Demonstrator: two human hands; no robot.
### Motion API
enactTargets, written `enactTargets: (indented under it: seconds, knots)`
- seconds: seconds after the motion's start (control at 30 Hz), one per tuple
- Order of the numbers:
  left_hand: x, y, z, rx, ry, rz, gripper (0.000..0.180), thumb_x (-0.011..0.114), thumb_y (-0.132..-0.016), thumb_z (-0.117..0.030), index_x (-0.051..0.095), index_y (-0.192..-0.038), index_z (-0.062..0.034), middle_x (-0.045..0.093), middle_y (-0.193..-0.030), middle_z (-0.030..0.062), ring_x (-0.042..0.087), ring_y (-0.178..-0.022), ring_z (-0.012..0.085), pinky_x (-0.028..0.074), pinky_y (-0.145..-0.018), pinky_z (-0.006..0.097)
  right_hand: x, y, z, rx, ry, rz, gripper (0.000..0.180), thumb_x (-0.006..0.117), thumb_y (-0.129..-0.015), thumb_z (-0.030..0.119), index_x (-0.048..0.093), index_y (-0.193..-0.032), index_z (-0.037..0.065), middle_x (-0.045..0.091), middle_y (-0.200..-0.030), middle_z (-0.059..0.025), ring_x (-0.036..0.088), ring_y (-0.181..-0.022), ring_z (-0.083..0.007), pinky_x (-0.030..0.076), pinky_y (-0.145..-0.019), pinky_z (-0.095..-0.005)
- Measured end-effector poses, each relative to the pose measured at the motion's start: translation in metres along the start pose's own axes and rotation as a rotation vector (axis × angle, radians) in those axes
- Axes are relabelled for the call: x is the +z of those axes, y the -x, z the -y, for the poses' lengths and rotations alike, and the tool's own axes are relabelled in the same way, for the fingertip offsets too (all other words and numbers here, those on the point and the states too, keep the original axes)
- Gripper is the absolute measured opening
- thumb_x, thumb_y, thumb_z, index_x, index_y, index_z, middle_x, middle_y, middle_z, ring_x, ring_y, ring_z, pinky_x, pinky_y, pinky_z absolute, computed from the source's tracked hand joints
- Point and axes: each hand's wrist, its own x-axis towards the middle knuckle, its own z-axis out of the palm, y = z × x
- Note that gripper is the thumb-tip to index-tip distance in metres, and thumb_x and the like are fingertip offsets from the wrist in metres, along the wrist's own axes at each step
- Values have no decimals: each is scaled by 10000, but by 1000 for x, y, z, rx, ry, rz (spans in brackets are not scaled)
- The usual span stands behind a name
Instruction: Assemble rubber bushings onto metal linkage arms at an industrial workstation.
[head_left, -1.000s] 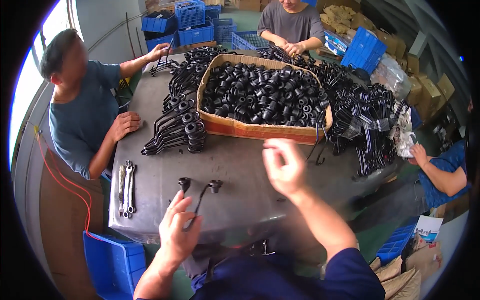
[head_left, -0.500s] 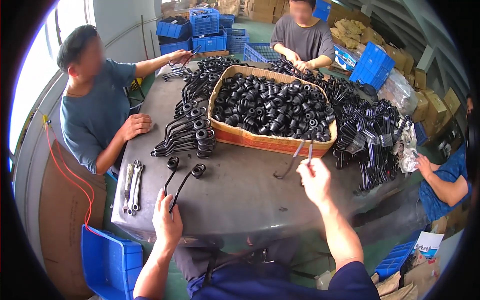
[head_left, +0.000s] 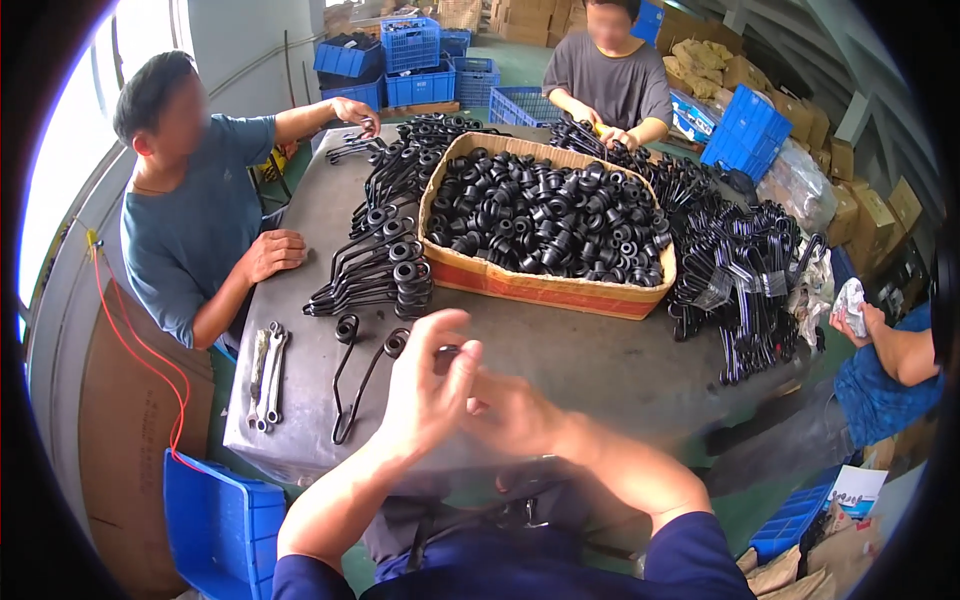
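Observation:
My left hand (head_left: pixel 425 390) is raised over the table's near edge, fingers curled and thumb close to the forefinger. A small dark piece shows between them, too little of it to name. Close beside it, partly behind its thumb, is my right hand (head_left: pixel 515 410), smeared by motion; its fingers and anything in them cannot be made out. Left of my hands lie bent black rods (head_left: pixel 340 385) with round black bushings (head_left: pixel 347 328) at their far ends; one rod is partly behind my left hand. Beyond stands a cardboard box (head_left: pixel 545 290) full of black rubber bushings (head_left: pixel 540 215).
Several wrenches (head_left: pixel 266 375) lie at the table's left. Rods with bushings (head_left: pixel 375 270) are stacked left of the box, bare-looking rods (head_left: pixel 740 270) piled right. Co-workers stand left, far and right; the right one holds a white cloth (head_left: pixel 850 307). A blue crate (head_left: pixel 222 525) sits lower left.
My right hand has come left from the box's front, where it held a bent rod, to my left hand. My left hand has let go of the rods on the table and moved right.

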Motion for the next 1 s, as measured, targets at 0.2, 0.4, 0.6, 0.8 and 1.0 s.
enactTargets:
  seconds: [0.2,0.4,0.6,0.8,1.0]
  knots:
    - [3,5,17,120,-66,37,133,572,-1008,-131,521,-955,-20,548,-669,-7,515,-579,60,428,-537,225,-108,-36,-35,-46,472,-263,173,638,-838,16,676,-1006,9,677,-962,-141,665,-803,-260,548,-724,-338]
    - [6,0,21,100,-56,59,136,568,-1010,-135,518,-957,-21,552,-664,-1,519,-571,62,426,-532,223,-160,-68,-120,196,706,-224,332,675,-771,49,666,-1103,43,630,-1073,-158,649,-966,-309,534,-848,-377]
    - [5,3,21,153,-59,27,133,567,-1010,-133,520,-957,-20,558,-668,0,530,-574,63,432,-538,220,-156,-74,-122,283,656,-249,298,702,-745,64,683,-1041,42,634,-1045,-157,653,-926,-306,536,-818,-383]
    - [4,7,21,140,-38,35,111,563,-1007,-113,517,-960,-25,551,-663,-6,516,-568,58,422,-533,218,-146,-63,-120,116,457,-580,234,685,-742,-2,687,-974,24,623,-910,-92,631,-712,-172,527,-627,-275]
    - [1,-2,20,183,-5,83,119,610,-975,-108,532,-969,-18,510,-620,47,459,-531,117,398,-504,301,-115,-37,-56,-77,194,-603,261,638,-798,-67,668,-1046,12,549,-1072,-80,591,-881,-131,532,-697,-223]
